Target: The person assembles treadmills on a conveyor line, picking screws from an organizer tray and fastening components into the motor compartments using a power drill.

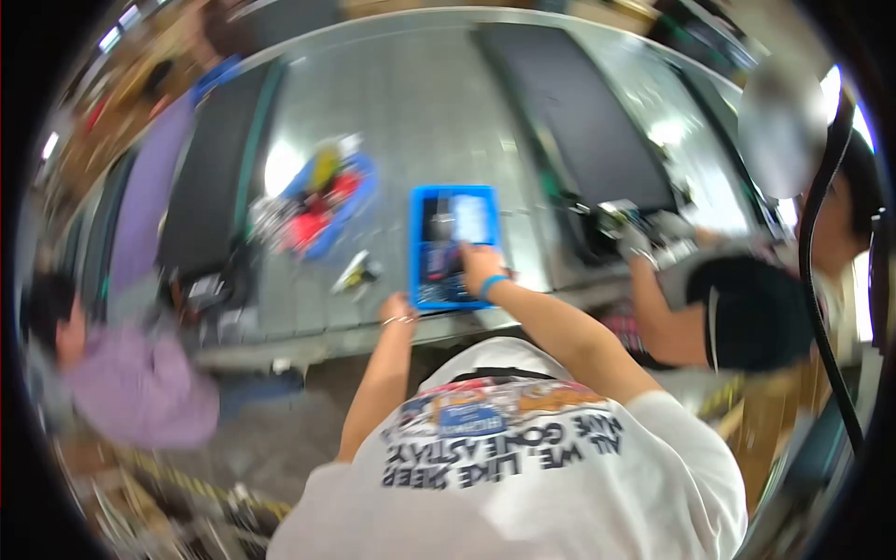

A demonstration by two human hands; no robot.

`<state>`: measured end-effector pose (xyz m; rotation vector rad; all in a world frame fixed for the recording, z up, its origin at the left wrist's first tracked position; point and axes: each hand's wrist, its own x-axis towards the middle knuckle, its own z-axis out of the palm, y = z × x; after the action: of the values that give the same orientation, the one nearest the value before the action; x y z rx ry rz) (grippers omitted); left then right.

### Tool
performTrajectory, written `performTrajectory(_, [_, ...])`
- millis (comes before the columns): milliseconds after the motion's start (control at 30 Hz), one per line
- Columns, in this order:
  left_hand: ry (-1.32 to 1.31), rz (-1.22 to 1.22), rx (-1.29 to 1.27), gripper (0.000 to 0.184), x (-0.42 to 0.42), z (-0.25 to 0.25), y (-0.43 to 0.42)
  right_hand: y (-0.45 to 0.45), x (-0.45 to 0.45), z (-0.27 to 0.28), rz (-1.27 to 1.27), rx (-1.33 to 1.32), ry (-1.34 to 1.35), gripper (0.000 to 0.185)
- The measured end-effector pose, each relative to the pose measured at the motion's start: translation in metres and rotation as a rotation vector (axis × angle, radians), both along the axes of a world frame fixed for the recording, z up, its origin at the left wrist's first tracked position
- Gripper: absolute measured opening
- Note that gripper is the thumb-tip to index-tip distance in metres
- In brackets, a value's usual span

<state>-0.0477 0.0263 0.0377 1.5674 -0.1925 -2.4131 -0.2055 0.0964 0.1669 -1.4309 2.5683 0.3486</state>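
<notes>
A blue tray (498,224) lies on the metal work surface in front of me, with dark small parts and a pale packet inside. My right hand (483,267), with a blue band at the wrist, reaches over the tray's right side; its fingers are bent down among the parts, and what they hold, if anything, is too small to tell. At the tray's lower left corner is my left hand (398,309), a bracelet on its wrist; motion blurs its fingers. Left of the tray lies a small yellow and white item (357,273).
A blurred blue container (365,191) with red and yellow items stands further left. Long black panels (579,112) lie on the metal table (401,103). One person (140,383) is at the left; a gloved co-worker (756,313) handles parts at the right.
</notes>
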Motion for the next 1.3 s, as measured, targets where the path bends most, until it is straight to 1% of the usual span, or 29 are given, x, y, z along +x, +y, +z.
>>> performTrajectory(33, [-0.217,0.007,-0.101,0.019,0.091,-0.037,-0.039,-0.026,0.083,-0.049,-0.033,-0.105,-0.117,0.058])
performTrajectory(67, [-0.341,-0.059,-0.286,0.022,0.102,-0.054,-0.084,-0.053,0.102,-0.053,-0.050,-0.208,-0.094,0.059])
performTrajectory(100, [-0.472,-0.041,-0.483,0.024,0.113,-0.098,-0.122,-0.068,0.116,-0.068,-0.028,-0.347,-0.123,0.056])
performTrajectory(133, [-0.594,-0.009,-0.643,0.026,0.120,-0.126,-0.137,-0.066,0.127,-0.072,0.007,-0.443,-0.146,0.054])
performTrajectory(200, [-0.800,-0.159,-0.964,0.031,0.128,-0.110,-0.152,-0.055,0.140,-0.058,0.093,-0.659,-0.254,0.043])
performTrajectory(233, [-0.888,-0.217,-1.117,0.034,0.123,-0.105,-0.157,-0.047,0.141,-0.051,0.114,-0.773,-0.226,0.025])
performTrajectory(300, [-0.937,-0.345,-1.224,0.040,0.108,-0.101,-0.168,-0.021,0.134,-0.052,-0.014,-0.772,-0.396,0.017])
performTrajectory(333, [-0.954,-0.401,-1.272,0.044,0.095,-0.099,-0.170,-0.006,0.126,-0.050,-0.070,-0.767,-0.474,0.018])
performTrajectory(367, [-0.997,-0.444,-1.288,0.052,0.090,-0.098,-0.171,0.010,0.125,-0.048,-0.110,-0.737,-0.453,0.024])
performTrajectory(400, [-1.014,-0.464,-1.279,0.053,0.088,-0.093,-0.173,0.024,0.127,-0.046,-0.151,-0.711,-0.437,0.032])
performTrajectory(433, [-1.033,-0.483,-1.267,0.053,0.087,-0.086,-0.175,0.033,0.127,-0.054,-0.254,-0.642,-0.433,0.037])
performTrajectory(533, [-0.992,-0.552,-1.245,0.056,0.082,-0.060,-0.162,0.063,0.129,-0.063,-0.364,-0.655,-0.413,0.035])
performTrajectory(600, [-0.951,-0.606,-1.209,0.056,0.083,-0.058,-0.161,0.058,0.131,-0.059,-0.408,-0.704,-0.495,0.033])
performTrajectory(633, [-0.940,-0.570,-1.209,0.055,0.078,-0.063,-0.161,0.052,0.131,-0.058,-0.432,-0.728,-0.543,0.032])
performTrajectory(667, [-0.928,-0.593,-1.212,0.054,0.072,-0.069,-0.163,0.041,0.119,-0.061,-0.378,-0.758,-0.534,0.029])
performTrajectory(700, [-0.933,-0.591,-1.250,0.053,0.064,-0.064,-0.161,0.027,0.101,-0.049,-0.311,-0.788,-0.485,0.026])
performTrajectory(733, [-0.979,-0.717,-1.233,0.051,0.058,-0.061,-0.163,0.012,0.069,-0.040,-0.152,-0.819,-0.393,0.019])
performTrajectory(767, [-0.933,-0.691,-1.291,0.049,0.054,-0.064,-0.163,-0.003,0.038,-0.026,-0.115,-0.886,-0.344,0.012])
performTrajectory(800, [-0.928,-0.671,-1.355,0.048,0.048,-0.065,-0.159,-0.015,0.005,-0.013,-0.127,-0.882,-0.239,0.012])
performTrajectory(833, [-0.923,-0.649,-1.419,0.047,0.040,-0.064,-0.157,-0.027,-0.029,0.004,-0.118,-0.876,-0.109,0.016])
performTrajectory(867, [-0.915,-0.622,-1.486,0.046,0.035,-0.065,-0.156,-0.032,-0.067,0.012,-0.134,-0.726,0.003,0.021])
performTrajectory(933, [-0.917,-0.497,-1.524,0.046,0.036,-0.074,-0.153,-0.031,-0.140,0.012,-0.168,-0.490,0.063,0.023])
performTrajectory(967, [-0.917,-0.435,-1.540,0.046,0.036,-0.077,-0.151,-0.025,-0.166,0.013,-0.223,-0.309,0.089,0.024])
performTrajectory(1000, [-0.920,-0.450,-1.513,0.045,0.034,-0.079,-0.151,-0.021,-0.190,0.018,-0.272,-0.130,0.125,0.025])
performTrajectory(1067, [-0.930,-0.491,-1.466,0.045,0.038,-0.081,-0.156,-0.012,-0.218,0.023,-0.337,0.067,0.223,0.024])
performTrajectory(1133, [-0.966,-0.493,-1.446,0.045,0.034,-0.077,-0.157,-0.003,-0.241,0.022,-0.389,0.077,0.211,0.025])
performTrajectory(1200, [-0.995,-0.519,-1.420,0.045,0.033,-0.074,-0.158,0.000,-0.262,0.016,-0.486,0.290,0.208,0.027])
performTrajectory(1233, [-1.017,-0.534,-1.450,0.045,0.035,-0.077,-0.161,0.007,-0.272,0.008,-0.441,0.331,0.157,0.028])
performTrajectory(1300, [-1.040,-0.536,-1.448,0.045,0.037,-0.076,-0.159,0.037,-0.289,-0.022,-0.248,0.284,0.015,0.037])
